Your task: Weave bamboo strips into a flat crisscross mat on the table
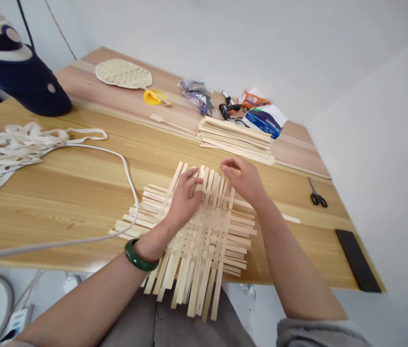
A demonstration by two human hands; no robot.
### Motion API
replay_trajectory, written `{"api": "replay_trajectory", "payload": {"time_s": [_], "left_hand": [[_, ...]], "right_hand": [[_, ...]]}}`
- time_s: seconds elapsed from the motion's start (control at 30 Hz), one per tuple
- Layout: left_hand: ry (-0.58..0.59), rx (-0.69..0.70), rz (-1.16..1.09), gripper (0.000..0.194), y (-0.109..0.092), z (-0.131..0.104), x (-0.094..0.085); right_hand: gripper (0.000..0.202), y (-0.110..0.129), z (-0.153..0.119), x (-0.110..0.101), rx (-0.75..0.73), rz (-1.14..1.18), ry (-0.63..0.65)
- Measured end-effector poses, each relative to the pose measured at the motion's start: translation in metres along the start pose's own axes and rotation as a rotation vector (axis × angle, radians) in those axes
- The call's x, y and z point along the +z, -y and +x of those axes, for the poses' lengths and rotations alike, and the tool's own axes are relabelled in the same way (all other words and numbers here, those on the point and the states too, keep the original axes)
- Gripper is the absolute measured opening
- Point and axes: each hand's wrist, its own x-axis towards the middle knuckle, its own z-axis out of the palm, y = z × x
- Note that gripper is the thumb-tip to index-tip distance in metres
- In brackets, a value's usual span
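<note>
A loose mat of woven pale bamboo strips [197,236] lies at the table's front edge, its strip ends sticking out on every side and some overhanging the edge. My left hand [185,195], with a green bangle [141,255] on its wrist, rests on the upper part of the weave, fingers and thumb apart. At the mat's upper right corner, my right hand [243,178] is closed in a pinch just over the strip ends; what sits between its fingertips is hidden. One crosswise strip [291,219] runs out to the right beneath my right forearm.
Behind the mat lies a stack of strips [236,137]. Scissors [318,195] and a black bar [358,260] are at the right. A white cable [133,193] crosses the mat's left ends beside bundled cotton tape [19,144]. A woven fan [123,73] and glue gun [227,108] lie farther back.
</note>
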Motion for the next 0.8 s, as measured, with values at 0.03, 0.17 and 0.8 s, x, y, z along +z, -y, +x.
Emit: {"api": "replay_trajectory", "payload": {"time_s": [0.03, 0.17, 0.8], "left_hand": [[0.001, -0.007, -0.009, 0.020, 0.000, 0.000, 0.000], [0.007, -0.038, -0.058, 0.025, 0.003, 0.000, 0.001], [0.000, -0.072, -0.126, 0.025, 0.005, -0.001, 0.004]], "right_hand": [[0.016, -0.004, -0.008, -0.008, 0.053, -0.114, -0.039], [0.022, -0.021, -0.046, -0.043, 0.271, -0.374, 0.095], [0.041, -0.040, -0.094, -0.068, 0.430, 0.022, 0.434]]}}
